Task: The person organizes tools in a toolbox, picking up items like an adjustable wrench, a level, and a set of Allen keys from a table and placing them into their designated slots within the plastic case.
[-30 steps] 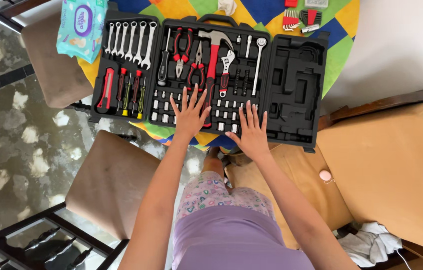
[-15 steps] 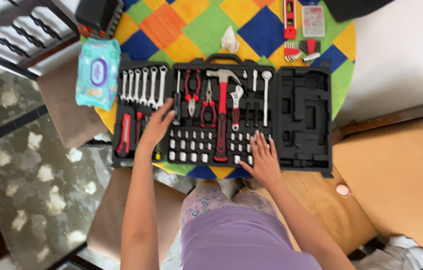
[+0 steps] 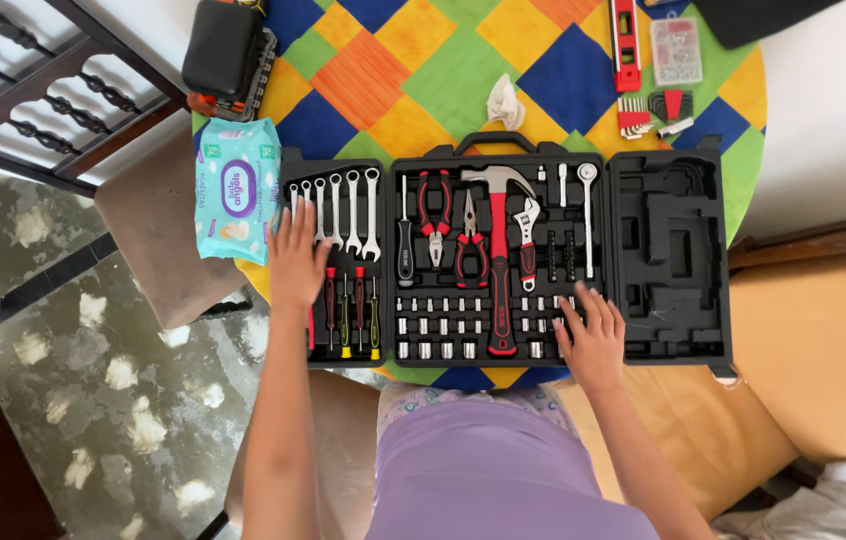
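Observation:
An open black tool case [image 3: 668,330] lies on a round table under a colourful chequered cloth [image 3: 413,70]. It holds wrenches [image 3: 348,205], pliers [image 3: 435,215], a red-handled hammer [image 3: 499,260], an adjustable wrench [image 3: 526,235], screwdrivers [image 3: 353,310] and several sockets [image 3: 443,330]. My left hand [image 3: 296,258] lies flat on the case's left wing, over the lower ends of the wrenches and a red utility knife. My right hand [image 3: 594,335] rests with fingers spread on the sockets at the case's lower middle-right. Neither hand grips anything.
A pack of wet wipes [image 3: 236,187] lies left of the case. A black box [image 3: 226,50], a crumpled tissue [image 3: 504,100], a red level [image 3: 625,45], hex keys [image 3: 648,110] and a small parts box [image 3: 675,50] sit farther back. Chairs stand left [image 3: 153,230] and right [image 3: 823,350].
My left hand slid left from the middle sockets to the left wing of the case. My right hand shifted right along the sockets. The view tilted to show more tabletop.

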